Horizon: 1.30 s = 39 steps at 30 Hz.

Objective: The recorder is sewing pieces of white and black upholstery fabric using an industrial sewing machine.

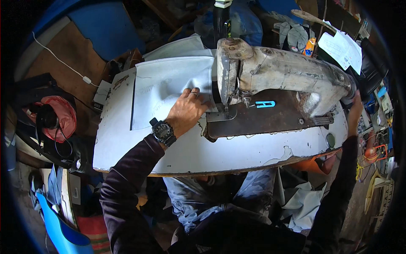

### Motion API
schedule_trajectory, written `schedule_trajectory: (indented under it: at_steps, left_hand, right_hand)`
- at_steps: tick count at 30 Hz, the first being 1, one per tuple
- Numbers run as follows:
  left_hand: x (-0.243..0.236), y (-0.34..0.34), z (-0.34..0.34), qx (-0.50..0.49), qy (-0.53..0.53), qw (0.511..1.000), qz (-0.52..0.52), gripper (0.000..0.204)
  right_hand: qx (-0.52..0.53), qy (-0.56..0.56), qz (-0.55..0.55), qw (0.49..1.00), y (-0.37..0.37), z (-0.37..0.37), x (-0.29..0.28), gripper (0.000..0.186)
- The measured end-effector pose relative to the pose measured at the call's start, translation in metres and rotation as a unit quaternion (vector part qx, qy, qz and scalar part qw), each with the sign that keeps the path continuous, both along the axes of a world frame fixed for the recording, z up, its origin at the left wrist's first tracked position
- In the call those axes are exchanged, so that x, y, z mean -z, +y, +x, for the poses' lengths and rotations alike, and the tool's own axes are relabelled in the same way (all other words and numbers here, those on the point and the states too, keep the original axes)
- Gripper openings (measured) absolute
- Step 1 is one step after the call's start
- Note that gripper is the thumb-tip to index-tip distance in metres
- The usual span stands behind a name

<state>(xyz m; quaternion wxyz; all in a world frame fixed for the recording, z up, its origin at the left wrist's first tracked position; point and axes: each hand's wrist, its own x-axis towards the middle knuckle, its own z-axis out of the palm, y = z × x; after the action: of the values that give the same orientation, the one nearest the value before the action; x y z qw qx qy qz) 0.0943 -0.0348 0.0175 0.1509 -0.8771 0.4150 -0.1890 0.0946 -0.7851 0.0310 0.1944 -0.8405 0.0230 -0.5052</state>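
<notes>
My left hand presses on a pale grey-white sheet, its fingers bent and its thumb apart, just left of the sewing machine's needle area. The sheet puckers at my fingertips. A dark strip runs along its left edge, and its right edge reaches the machine's head. The old, worn sewing machine spans the right half of the table. At its right end my right hand is closed round the handwheel; its fingers are partly hidden. A small blue clip-shaped piece lies on the brown machine bed beside the needle area.
The white tabletop has chipped edges. Behind the machine stand a dark thread post and an orange packet. A black bag with red lining is at the left. Grey cloth scraps lie below the table.
</notes>
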Motion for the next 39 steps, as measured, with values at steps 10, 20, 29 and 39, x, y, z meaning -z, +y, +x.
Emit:
schedule_trajectory:
  at_steps: [10,20,29,39]
  left_hand:
    - [0.001,0.002,-0.015,-0.026,0.046,0.995,-0.09,0.02]
    - [0.005,0.042,-0.09,0.0,0.243,0.951,-0.19,0.029]
    - [-0.013,0.023,-0.182,-0.029,0.365,0.856,-0.365,0.031]
    - [0.002,0.016,-0.225,-0.063,0.399,0.828,-0.388,0.043]
  right_hand:
    - [0.021,-0.01,-0.005,1.0,0.036,0.01,-0.019,0.044]
    - [-0.006,0.264,0.077,0.961,0.032,0.043,-0.098,0.047]
    - [0.011,0.112,0.061,0.992,0.06,0.018,-0.07,0.032]
    - [-0.278,0.202,-0.309,0.887,0.384,-0.091,-0.024,0.018]
